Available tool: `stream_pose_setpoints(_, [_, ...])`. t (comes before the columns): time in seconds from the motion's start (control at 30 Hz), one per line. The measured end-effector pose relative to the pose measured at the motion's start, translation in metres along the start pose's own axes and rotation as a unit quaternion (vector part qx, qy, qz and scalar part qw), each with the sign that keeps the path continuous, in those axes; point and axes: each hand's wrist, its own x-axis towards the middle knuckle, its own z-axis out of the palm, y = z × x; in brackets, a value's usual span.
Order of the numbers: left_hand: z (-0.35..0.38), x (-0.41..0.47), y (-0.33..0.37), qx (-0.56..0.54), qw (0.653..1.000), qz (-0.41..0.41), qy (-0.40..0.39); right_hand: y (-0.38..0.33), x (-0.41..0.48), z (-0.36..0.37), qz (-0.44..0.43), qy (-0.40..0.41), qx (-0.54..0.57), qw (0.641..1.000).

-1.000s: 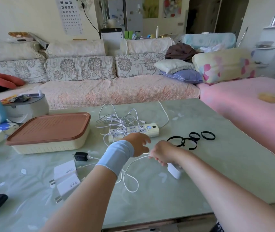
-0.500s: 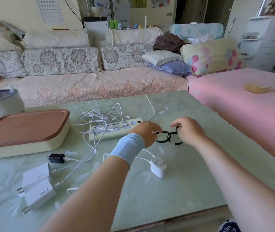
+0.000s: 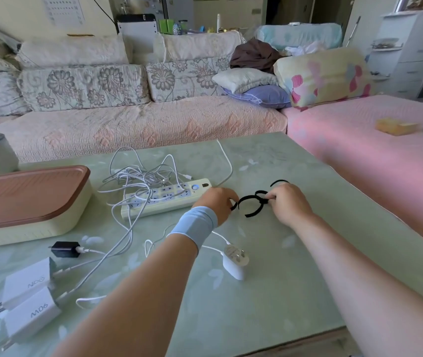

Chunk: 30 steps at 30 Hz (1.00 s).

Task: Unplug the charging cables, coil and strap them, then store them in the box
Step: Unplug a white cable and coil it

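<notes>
The left hand (image 3: 217, 202) and right hand (image 3: 291, 206) each pinch the black strap (image 3: 246, 197), which arcs between their curled fingertips. Tangled white charging cables (image 3: 141, 176) lie left of the left fingers across the power strip (image 3: 164, 199), and the lidded box (image 3: 51, 226) is farther left. 1 white charger (image 3: 233, 264) lies nearer than the fingers.

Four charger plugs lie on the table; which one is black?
The small black charger just in front of the brown-lidded box; the two big blocks and the oval one are white.
</notes>
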Motion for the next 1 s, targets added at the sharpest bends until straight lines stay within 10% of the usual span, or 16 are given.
stream_pose_setpoints(0.5, [-0.04,-0.025,-0.03,-0.095,0.993,-0.018,0.069,-0.075,0.008,-0.015,-0.022,0.098,0.105,0.989])
stream_pose_setpoints(0.73, [-0.07,-0.079,-0.056,-0.005,0.999,-0.032,-0.006,-0.155,-0.026,-0.002,-0.129,-0.111,0.011,0.985])
stream_pose_setpoints(1.0, [-0.074,-0.127,-0.089,0.084,0.992,-0.037,-0.087,-0.174,-0.042,0.012,-0.117,-0.125,-0.054,0.984])
